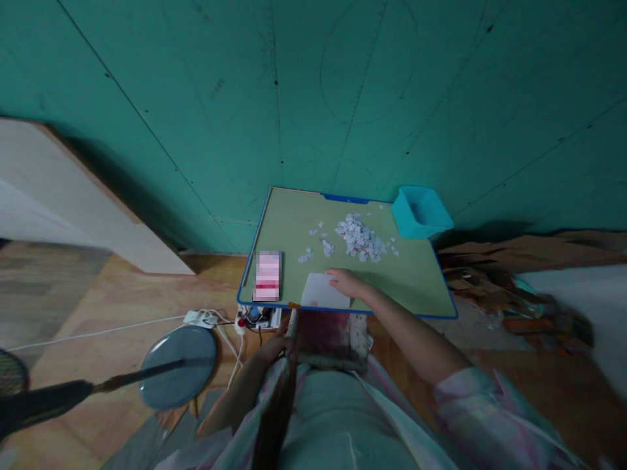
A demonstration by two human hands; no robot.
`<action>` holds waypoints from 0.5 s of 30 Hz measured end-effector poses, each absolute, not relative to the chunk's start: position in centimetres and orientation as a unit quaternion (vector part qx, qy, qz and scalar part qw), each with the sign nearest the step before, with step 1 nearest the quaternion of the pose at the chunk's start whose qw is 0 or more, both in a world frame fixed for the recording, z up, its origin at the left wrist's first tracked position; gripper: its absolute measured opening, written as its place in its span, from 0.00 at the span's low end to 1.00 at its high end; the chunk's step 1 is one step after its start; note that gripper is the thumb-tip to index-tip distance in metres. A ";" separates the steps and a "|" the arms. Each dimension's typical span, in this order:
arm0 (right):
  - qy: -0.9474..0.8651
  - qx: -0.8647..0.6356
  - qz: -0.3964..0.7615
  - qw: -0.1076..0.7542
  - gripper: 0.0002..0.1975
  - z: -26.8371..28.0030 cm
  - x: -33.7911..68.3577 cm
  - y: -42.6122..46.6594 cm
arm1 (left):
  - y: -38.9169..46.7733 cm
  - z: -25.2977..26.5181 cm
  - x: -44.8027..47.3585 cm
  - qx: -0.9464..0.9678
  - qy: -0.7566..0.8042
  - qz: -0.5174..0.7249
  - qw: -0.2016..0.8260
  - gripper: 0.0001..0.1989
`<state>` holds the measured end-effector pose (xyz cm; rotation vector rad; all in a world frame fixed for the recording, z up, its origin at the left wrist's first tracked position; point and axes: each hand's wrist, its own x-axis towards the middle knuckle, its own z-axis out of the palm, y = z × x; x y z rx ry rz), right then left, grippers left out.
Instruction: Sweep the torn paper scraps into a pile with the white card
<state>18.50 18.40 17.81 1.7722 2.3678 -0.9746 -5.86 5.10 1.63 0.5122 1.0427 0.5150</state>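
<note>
Hair (279, 408), before table (399, 284); right hand (345, 282), on table, rested upon sheet (321, 292), best pressed lightly flat; left hand (274, 344), below table; neither grip was discernible.

Worn by me: pale loose clothing

Shirt front (328, 414): pale mint green. To its right, my right sleeve (482, 405): loose, whitish, streaked faint pink, ending near the elbow. Over its left side: one long, straight lock of hair (278, 411). Beyond it: my right hand (347, 283) and left hand (274, 344), both bare.
</note>
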 end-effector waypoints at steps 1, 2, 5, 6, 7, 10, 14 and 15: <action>0.760 0.569 -0.314 0.009 0.18 18.0 18.5 18.2 | 5.1 2.0 -5.8 0.237 0.488 0.244 0.804 0.52; 0.760 0.570 -0.313 0.004 0.19 18.1 18.5 17.9 | 5.2 2.4 -5.7 0.235 0.489 0.248 0.803 0.51; 0.760 0.574 -0.305 -0.008 0.20 18.4 18.3 17.1 | 5.4 3.5 -5.5 0.229 0.501 0.251 0.796 0.48; 0.762 0.574 -0.299 -0.011 0.20 18.5 18.2 16.8 | 5.5 3.7 -5.4 0.228 0.506 0.250 0.793 0.48; 0.767 0.572 -0.289 -0.015 0.20 18.6 18.1 16.5 | 5.6 3.9 -5.3 0.226 0.510 0.248 0.792 0.48; 0.792 0.558 -0.246 -0.020 0.19 19.1 17.9 15.1 | 5.9 3.8 -5.2 0.225 0.516 0.239 0.791 0.50; 0.822 0.538 -0.185 -0.017 0.16 20.0 18.1 12.2 | 6.3 3.2 -5.2 0.222 0.512 0.247 0.792 0.50; 0.824 0.539 -0.173 -0.019 0.16 20.1 18.2 11.4 | 6.4 3.0 -5.2 0.219 0.509 0.250 0.794 0.49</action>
